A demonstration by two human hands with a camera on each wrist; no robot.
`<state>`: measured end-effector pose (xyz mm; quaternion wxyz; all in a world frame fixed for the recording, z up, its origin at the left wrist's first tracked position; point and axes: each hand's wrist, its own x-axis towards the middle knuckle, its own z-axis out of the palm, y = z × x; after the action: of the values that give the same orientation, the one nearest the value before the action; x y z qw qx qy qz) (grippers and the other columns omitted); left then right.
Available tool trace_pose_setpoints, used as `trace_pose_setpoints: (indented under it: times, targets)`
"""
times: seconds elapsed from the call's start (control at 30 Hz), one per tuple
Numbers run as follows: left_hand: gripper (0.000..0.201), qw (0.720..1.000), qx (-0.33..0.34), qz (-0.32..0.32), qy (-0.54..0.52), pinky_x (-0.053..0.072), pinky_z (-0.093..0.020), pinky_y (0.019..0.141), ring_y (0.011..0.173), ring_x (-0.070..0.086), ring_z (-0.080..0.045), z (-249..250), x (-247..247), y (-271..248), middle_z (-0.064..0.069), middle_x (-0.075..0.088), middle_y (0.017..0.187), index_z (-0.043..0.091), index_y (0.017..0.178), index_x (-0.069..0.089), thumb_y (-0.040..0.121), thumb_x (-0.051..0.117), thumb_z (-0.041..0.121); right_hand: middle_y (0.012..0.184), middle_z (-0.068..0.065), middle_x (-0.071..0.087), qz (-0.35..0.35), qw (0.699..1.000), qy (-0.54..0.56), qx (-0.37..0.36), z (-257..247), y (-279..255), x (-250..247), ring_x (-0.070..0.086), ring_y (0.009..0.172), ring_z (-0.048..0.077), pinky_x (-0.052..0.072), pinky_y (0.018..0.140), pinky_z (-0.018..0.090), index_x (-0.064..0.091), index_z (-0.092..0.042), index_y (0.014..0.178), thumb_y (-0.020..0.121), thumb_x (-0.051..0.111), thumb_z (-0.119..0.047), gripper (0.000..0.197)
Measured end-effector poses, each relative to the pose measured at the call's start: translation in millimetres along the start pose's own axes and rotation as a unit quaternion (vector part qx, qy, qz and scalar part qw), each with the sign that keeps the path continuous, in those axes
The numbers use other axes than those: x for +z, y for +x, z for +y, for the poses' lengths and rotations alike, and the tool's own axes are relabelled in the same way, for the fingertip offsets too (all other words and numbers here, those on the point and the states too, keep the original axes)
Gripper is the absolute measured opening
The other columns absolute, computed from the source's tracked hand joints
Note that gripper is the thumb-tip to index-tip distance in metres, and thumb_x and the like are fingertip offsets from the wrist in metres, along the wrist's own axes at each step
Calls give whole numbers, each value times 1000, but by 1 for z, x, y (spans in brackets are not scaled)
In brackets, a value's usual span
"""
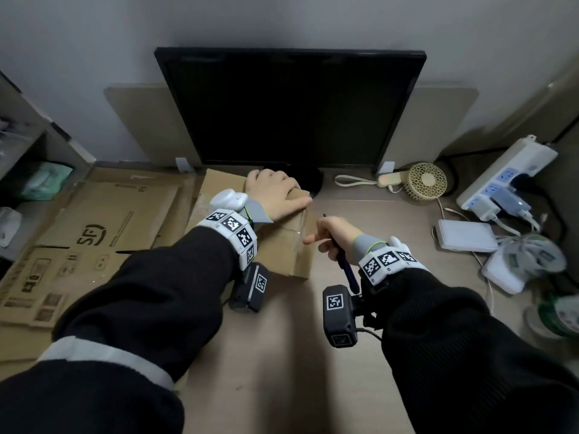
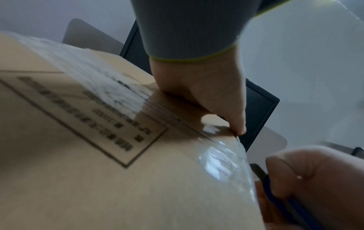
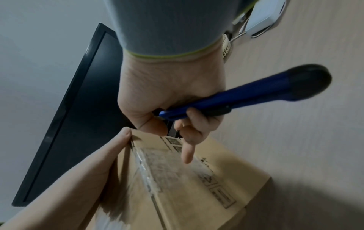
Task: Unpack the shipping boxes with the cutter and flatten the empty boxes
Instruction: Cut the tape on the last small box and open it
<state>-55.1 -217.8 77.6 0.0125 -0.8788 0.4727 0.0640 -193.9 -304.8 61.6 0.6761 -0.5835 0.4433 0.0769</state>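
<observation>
At the centre of the head view, the left hand (image 1: 274, 191) is lying flat, fingers spread, pressing on the taped brown cardboard shipping box (image 1: 282, 245) sitting on the beige desk (image 1: 282, 355). Just right of it, the right hand (image 1: 333, 234) is gripping the blue plastic cutter (image 3: 236, 99), index finger extended toward the box's taped edge.

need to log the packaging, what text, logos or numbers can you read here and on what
"SF": logo on the flattened cardboard left of the box.
Small print and pictograms on that cardboard: too small to read.
Framed print on the taped box under the left hand: blurred, unreadable.
Square black-and-white coded markers on the wrist bands: patterns, no words.
</observation>
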Motion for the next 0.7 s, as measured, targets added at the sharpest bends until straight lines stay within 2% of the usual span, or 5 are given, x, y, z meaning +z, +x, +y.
trace_pose_setpoints:
  times: [0.1, 0.23, 0.37, 0.47, 0.7]
  targets:
    - [67, 998, -31, -44, 24, 12, -54, 109, 131, 33, -27, 7, 4, 3, 2, 44, 139, 35, 127, 51, 78, 41, 79, 82, 11, 63, 10, 999, 26, 26, 12, 2, -2, 31, 48, 15, 17, 35, 11, 33, -16, 85, 80, 31, -4, 13]
    - [72, 994, -63, -81, 21, 24, -49, 101, 126, 38, -32, 11, 4, 11, -5, 45, 137, 27, 131, 47, 78, 42, 76, 71, 4, 47, 17, 998, 28, 50, 20, 3, -6, 28, 47, 14, 15, 38, 10, 32, -14, 77, 82, 31, -10, 7]
    - [78, 974, -106, -197, -29, 32, -39, 92, 127, 40, -33, 16, 16, 3, -10, 43, 142, 18, 140, 42, 83, 42, 71, 70, 2, 41, 32, 997, 34, 64, 26, 5, -10, 30, 46, 14, 18, 35, 12, 29, -16, 75, 82, 33, -16, 8]
    - [77, 978, -98, -183, 3, 24, -49, 103, 133, 30, -31, 26, 30, -6, -5, 38, 144, 24, 139, 40, 80, 38, 73, 68, 2, 40, 43, 996, 50, 66, 24, 8, -9, 31, 48, 15, 18, 35, 12, 29, -16, 74, 85, 31, -16, 11]
    - [67, 980, -83, -181, 27, 23, -52, 102, 129, 32, -29, 30, 50, -7, -4, 41, 139, 24, 133, 46, 82, 35, 67, 68, 3, 44, 43, 995, 22, 86, 34, 10, -3, 36, 50, 17, 23, 39, 15, 34, -14, 73, 84, 36, -23, 14]
